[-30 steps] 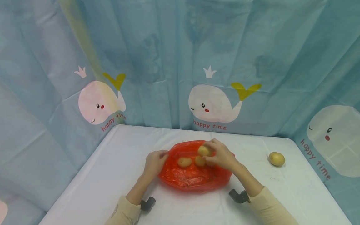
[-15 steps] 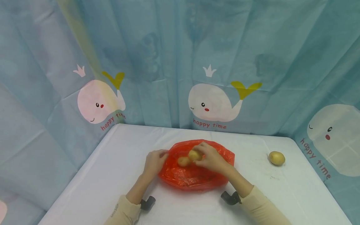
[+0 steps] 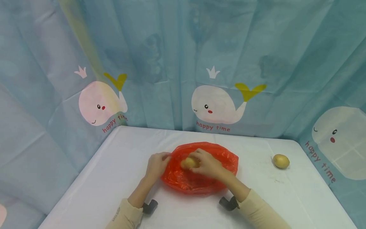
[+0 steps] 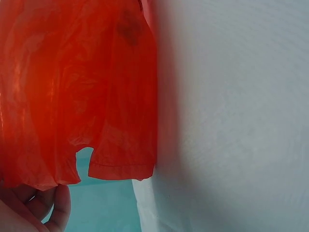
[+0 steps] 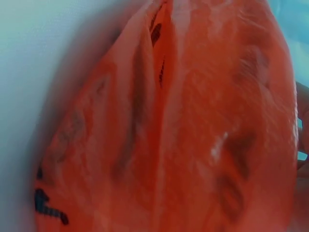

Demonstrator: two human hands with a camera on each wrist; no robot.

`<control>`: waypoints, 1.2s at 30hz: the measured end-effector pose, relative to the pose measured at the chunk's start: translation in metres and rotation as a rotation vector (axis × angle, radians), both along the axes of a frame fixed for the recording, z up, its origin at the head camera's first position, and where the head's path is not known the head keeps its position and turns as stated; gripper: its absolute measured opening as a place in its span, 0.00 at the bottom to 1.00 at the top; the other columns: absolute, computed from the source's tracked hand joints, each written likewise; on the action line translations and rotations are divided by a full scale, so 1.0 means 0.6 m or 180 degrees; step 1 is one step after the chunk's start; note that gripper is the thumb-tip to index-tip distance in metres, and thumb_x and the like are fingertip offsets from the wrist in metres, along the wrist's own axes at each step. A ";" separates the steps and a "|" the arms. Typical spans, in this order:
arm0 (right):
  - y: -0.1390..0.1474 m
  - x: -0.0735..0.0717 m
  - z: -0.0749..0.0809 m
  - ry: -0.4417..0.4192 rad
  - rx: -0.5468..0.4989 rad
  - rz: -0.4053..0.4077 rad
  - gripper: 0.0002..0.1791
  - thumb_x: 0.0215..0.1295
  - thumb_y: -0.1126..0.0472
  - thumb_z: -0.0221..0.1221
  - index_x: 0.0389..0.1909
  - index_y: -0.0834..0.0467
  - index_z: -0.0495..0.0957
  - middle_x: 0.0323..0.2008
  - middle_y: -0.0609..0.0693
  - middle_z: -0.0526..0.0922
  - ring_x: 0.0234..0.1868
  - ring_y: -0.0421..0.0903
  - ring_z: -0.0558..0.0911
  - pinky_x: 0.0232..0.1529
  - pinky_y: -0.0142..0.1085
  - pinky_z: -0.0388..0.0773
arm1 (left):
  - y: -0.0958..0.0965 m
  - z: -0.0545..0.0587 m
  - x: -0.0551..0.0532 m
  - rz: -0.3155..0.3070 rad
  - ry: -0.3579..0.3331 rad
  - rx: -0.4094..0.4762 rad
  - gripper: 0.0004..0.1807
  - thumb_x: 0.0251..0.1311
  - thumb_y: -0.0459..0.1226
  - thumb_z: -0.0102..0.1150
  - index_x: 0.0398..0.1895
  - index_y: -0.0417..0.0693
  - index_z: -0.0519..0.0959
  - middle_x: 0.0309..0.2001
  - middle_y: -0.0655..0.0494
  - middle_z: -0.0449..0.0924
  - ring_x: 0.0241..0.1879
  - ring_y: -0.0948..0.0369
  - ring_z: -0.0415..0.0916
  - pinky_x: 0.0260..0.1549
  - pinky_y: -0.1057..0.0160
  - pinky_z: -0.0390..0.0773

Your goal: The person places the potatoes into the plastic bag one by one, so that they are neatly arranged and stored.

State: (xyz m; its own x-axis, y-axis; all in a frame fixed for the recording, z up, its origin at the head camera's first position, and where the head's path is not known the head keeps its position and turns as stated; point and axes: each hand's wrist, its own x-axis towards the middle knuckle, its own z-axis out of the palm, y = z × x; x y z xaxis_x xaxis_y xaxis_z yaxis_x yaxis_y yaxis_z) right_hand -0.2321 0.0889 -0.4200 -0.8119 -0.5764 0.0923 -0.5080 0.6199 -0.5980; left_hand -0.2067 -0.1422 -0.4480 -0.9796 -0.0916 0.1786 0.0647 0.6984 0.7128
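Note:
A red plastic bag (image 3: 230,156) lies spread open on the white table. At its left rim, my left hand (image 3: 155,166) pinches the edge; in the left wrist view, curled fingers (image 4: 60,205) show against the red film (image 4: 111,92). My right hand (image 3: 208,166) reaches into the bag's mouth and grips a yellow potato (image 3: 191,162) between thumb and fingers. A second potato (image 3: 183,164) peeks out just left of it, mostly covered. The right wrist view is filled by the bag's side (image 5: 203,116), with part of the hand (image 5: 301,188) at the right edge.
One more potato (image 3: 281,161) lies on the white table (image 3: 257,190) to the right of the bag. Behind the table hangs a blue curtain (image 3: 171,63) printed with whales. A dark camera mount sits at each wrist.
My right hand has moved left inside the bag, carrying the gripped potato toward another potato there. The left hand has stayed at the rim.

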 end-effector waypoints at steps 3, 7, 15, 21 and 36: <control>-0.003 0.000 -0.001 0.0011 0.0106 -0.0039 0.27 0.54 0.53 0.71 0.57 0.44 0.77 0.44 0.38 0.76 0.45 0.40 0.75 0.36 0.31 0.82 | 0.000 0.003 0.000 0.0003 0.0014 0.0008 0.13 0.64 0.38 0.60 0.49 0.44 0.84 0.45 0.48 0.87 0.49 0.51 0.83 0.51 0.51 0.83; -0.005 0.001 -0.004 0.0042 0.0170 -0.0013 0.27 0.54 0.51 0.70 0.57 0.42 0.77 0.43 0.36 0.76 0.45 0.39 0.75 0.37 0.32 0.80 | 0.001 0.007 -0.001 0.0010 -0.0005 0.0013 0.13 0.64 0.38 0.60 0.49 0.44 0.84 0.46 0.48 0.87 0.50 0.51 0.82 0.51 0.51 0.82; -0.012 0.009 -0.017 -0.0165 0.0123 0.0217 0.30 0.56 0.53 0.69 0.61 0.45 0.75 0.54 0.40 0.77 0.54 0.41 0.75 0.46 0.38 0.84 | 0.001 0.002 -0.002 0.0005 -0.0025 -0.0007 0.12 0.64 0.38 0.60 0.48 0.45 0.84 0.45 0.49 0.87 0.50 0.51 0.82 0.51 0.51 0.83; -0.025 0.008 -0.031 -0.0077 0.0263 0.0310 0.29 0.56 0.51 0.70 0.60 0.43 0.76 0.55 0.39 0.79 0.55 0.42 0.76 0.50 0.41 0.83 | 0.002 0.004 -0.003 0.0018 -0.0031 -0.0037 0.12 0.64 0.38 0.61 0.48 0.45 0.84 0.45 0.49 0.87 0.50 0.51 0.82 0.51 0.51 0.82; -0.041 0.013 -0.062 -0.0024 0.0449 0.0437 0.30 0.55 0.49 0.70 0.60 0.45 0.76 0.55 0.39 0.78 0.53 0.38 0.76 0.51 0.36 0.83 | 0.002 0.000 -0.002 0.0028 -0.0028 -0.0029 0.12 0.64 0.38 0.61 0.48 0.45 0.84 0.45 0.49 0.87 0.48 0.51 0.83 0.50 0.51 0.83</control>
